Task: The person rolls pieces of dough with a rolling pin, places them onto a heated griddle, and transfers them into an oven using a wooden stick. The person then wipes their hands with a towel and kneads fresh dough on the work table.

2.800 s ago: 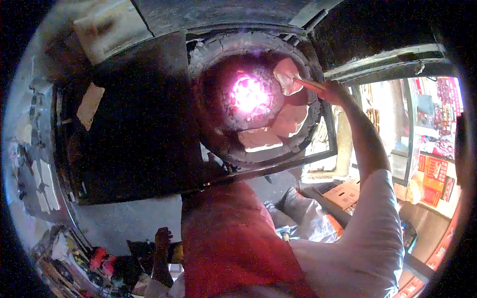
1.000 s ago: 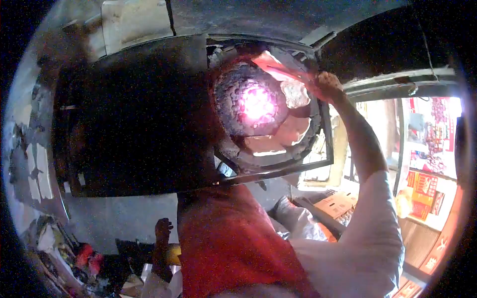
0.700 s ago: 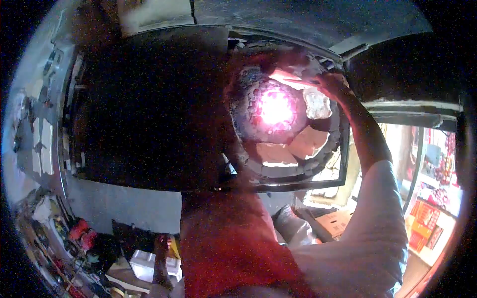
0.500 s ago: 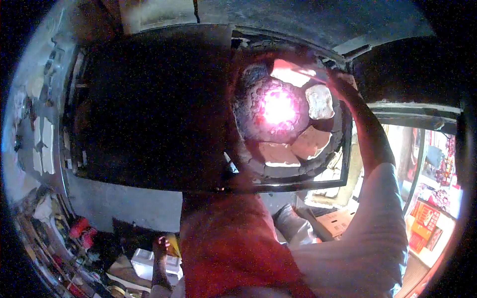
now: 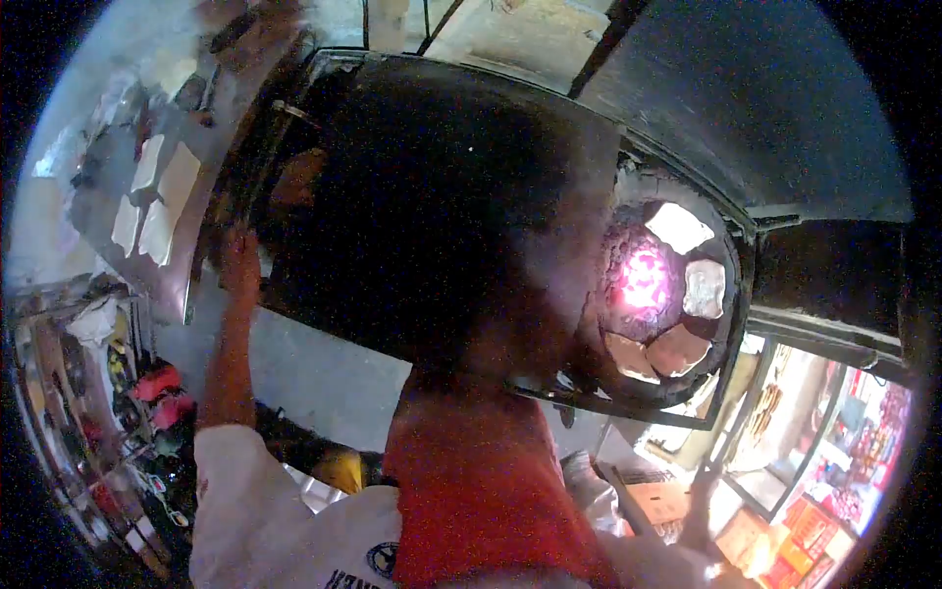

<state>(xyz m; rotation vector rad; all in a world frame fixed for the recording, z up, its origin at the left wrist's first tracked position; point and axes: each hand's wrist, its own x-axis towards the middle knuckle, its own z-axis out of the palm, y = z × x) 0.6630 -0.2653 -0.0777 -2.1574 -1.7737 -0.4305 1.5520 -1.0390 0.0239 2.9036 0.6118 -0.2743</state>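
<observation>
My left hand (image 5: pixel 238 257) reaches forward to the left end of the dark counter (image 5: pixel 422 177). Its fingers are smeared by motion and lost in shadow. Off to the lower right, my right forearm (image 5: pixel 699 506) shows only as a blur, with the fingers not readable. Inside the round oven (image 5: pixel 728 344), flat pieces of dough line the wall: a bright white piece (image 5: pixel 681 227), a pale piece (image 5: pixel 704 289) and two browner-looking pieces, one of them the lower right piece (image 5: pixel 679 350). Coals (image 5: pixel 644 282) glow pink-white in the middle.
Pale flat pieces (image 5: pixel 157 216) lie on a grey surface at the left. Below them, cluttered shelves and a red object (image 5: pixel 157 385) stand near the wall. Cardboard (image 5: pixel 659 501) and orange boxes (image 5: pixel 807 535) sit at the lower right. A yellow item (image 5: pixel 340 471) lies near my left sleeve.
My right hand has withdrawn from the oven to the lower right. My left hand has risen from low by the white box to the counter's left end. The view has swung left.
</observation>
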